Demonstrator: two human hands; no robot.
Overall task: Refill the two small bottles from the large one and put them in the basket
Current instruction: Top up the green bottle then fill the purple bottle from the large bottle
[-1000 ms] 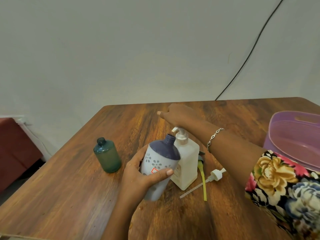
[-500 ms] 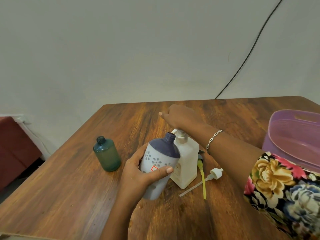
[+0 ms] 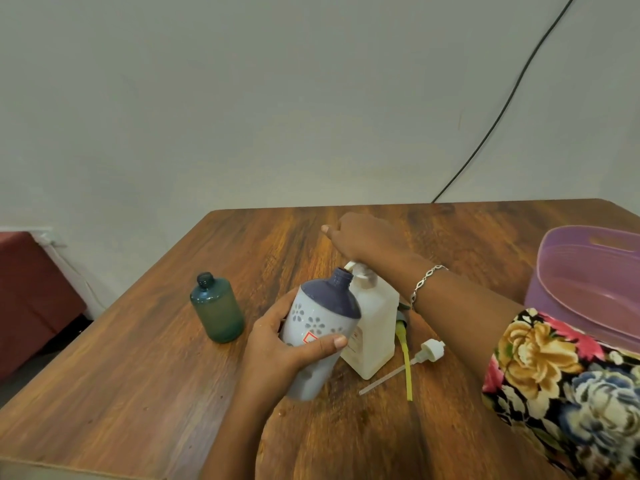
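Wooden table, viewed from the head camera. Items logged left to right, clock directions taken from the white bottle at table centre.

Green bottle: at about 9 o'clock, well apart from the others. Upright, uncapped, contents a cloudy green. Untouched.

Left hand: wrapped around the lower body of the grey-and-navy bottle, thumb across the front, fingers behind. Bottle is lifted off the table and tilted so its open neck leans toward 1 o'clock, mouth just beside the pump spout. Flower pattern and a small red-edged label show on its side.

Large white bottle: upright on the table, touching or nearly touching the tilted bottle on its left face; cannot tell which.

Right hand: palm down on the pump head of the white bottle, fingers loosely curled over it. Bracelet on the wrist, floral sleeve above.

Loose white pump with dip tube: lying flat at 4 o'clock, near the white bottle. A second pump with yellow-green tube lies just beside, crossing the white tube.

Purple basket: at 3 o'clock, at the table's right edge, well apart from the bottles.
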